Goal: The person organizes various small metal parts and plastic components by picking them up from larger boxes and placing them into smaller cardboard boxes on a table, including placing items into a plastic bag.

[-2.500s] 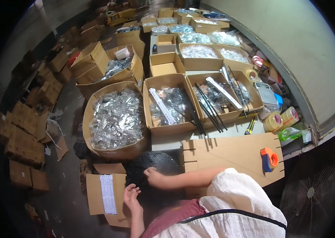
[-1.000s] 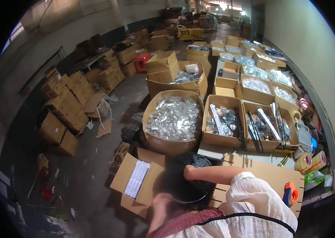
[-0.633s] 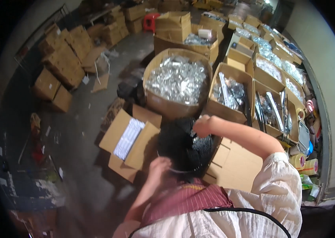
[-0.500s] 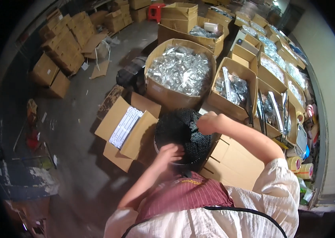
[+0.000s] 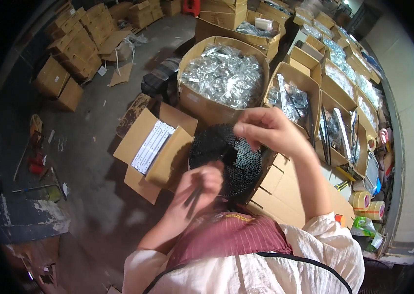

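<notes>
A round bundle of upright dark tubes [image 5: 238, 171] stands in front of me, with many ring-shaped ends showing. My left hand [image 5: 202, 182] is closed at its near left side. Thin dark rods [image 5: 194, 202] stick out of that fist toward my wrist, partly blurred. Over the far right part of the bundle hangs my right hand [image 5: 265, 130], its fingers curled and its thumb bent in; what it pinches, if anything, is hidden. Left of the bundle is an open cardboard box [image 5: 177, 154] with white slotted strips [image 5: 152, 147] lying side by side in it.
A large carton [image 5: 207, 105] of bagged metal parts stands beyond the bundle. Flat cardboard [image 5: 285, 193] lies to its right. More boxes [image 5: 295, 78] line the right side, near tape rolls [image 5: 366, 203]. Stacked cartons [image 5: 77, 44] stand far left.
My left hand has closed and now shows dark rods in it. My right hand has moved up and slightly right above the tubes. The whole view has shifted a little.
</notes>
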{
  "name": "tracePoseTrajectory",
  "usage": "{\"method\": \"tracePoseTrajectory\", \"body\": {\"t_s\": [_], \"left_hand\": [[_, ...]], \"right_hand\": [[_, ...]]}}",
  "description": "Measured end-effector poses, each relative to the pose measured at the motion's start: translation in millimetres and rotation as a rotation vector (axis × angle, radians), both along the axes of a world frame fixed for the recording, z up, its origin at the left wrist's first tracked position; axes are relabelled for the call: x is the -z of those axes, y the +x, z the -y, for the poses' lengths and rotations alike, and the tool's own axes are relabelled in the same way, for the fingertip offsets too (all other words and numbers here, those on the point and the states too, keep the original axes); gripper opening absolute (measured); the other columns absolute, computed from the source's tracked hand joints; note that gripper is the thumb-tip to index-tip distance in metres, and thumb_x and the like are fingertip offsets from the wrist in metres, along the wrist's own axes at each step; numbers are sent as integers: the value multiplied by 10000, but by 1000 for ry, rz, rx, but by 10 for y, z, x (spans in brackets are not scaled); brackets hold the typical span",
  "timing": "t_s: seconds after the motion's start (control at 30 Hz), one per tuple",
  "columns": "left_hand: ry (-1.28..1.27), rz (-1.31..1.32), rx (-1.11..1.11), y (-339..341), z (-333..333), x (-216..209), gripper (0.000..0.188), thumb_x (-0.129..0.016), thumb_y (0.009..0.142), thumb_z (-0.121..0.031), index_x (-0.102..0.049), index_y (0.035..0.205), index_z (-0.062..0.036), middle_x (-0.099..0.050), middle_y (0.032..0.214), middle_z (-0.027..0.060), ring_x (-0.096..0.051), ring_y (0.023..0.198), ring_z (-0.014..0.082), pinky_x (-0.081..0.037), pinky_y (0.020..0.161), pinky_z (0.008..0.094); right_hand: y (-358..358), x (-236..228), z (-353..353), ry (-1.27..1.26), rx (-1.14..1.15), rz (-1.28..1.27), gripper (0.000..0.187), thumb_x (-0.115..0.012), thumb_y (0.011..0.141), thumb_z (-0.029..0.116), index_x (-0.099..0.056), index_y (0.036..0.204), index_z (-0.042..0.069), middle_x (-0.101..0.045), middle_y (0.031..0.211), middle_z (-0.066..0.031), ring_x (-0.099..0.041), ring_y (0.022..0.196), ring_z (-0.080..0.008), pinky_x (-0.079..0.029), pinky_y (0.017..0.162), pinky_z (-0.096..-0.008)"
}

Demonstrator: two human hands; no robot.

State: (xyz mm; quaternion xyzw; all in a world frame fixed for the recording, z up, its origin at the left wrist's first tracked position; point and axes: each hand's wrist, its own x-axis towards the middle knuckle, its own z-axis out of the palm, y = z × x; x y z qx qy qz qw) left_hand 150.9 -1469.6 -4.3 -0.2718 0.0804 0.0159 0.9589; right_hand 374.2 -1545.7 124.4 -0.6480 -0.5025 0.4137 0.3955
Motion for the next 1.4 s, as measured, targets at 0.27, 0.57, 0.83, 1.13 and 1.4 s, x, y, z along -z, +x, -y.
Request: {"method": "tracePoseTrajectory", "body": {"t_s": [0.27, 0.57, 0.83, 1.13, 1.4], "left_hand": [[139, -100, -188, -566, -184, -85, 235, -317, 1057, -114, -462, 1119, 60, -436, 685, 36, -455, 569, 127, -453, 513, 242], [72, -114, -223, -609, -29, 116, 216, -346, 1051, -101, -477, 1093, 64, -435, 677, 31, -450, 558, 119, -443, 510, 219], [123, -139, -246, -694, 61, 137, 187, -394, 1039, -98, -488, 1074, 60, -430, 677, 11, -443, 563, 99, -444, 525, 213], [420, -471, -312, -660, 96, 147, 154, -457, 1023, -135, -514, 1033, 8, -444, 714, -11, -436, 629, 96, -436, 593, 230], [687, -405, -131, 102, 465, 152, 376, -438, 1024, -235, -513, 1210, 84, -596, 1212, 199, -571, 1155, 297, -424, 1027, 390]], "right_hand": [[138, 2433, -22, -199, -366, 975, 136, -657, 752, 144, -682, 856, 60, -659, 979, -124, -673, 880, -320, -567, 744, -424], [-344, 2598, -311, -413, -708, 1336, 189, -651, 797, 153, -747, 940, 76, -697, 1008, -117, -701, 873, -290, -582, 634, -438], [-196, 2735, -383, -419, -853, 1504, 202, -649, 791, 149, -777, 945, 120, -738, 968, -69, -711, 842, -279, -584, 514, -469], [-127, 1359, -84, -210, -635, 1658, 278, -561, 853, 164, -671, 993, -51, -612, 916, -137, -621, 806, -227, -468, 580, -347], [-521, -433, 674, 48, -97, 1590, 248, -574, 767, 137, -603, 937, -41, -529, 888, -121, -557, 808, -227, -450, 667, -323]]}}
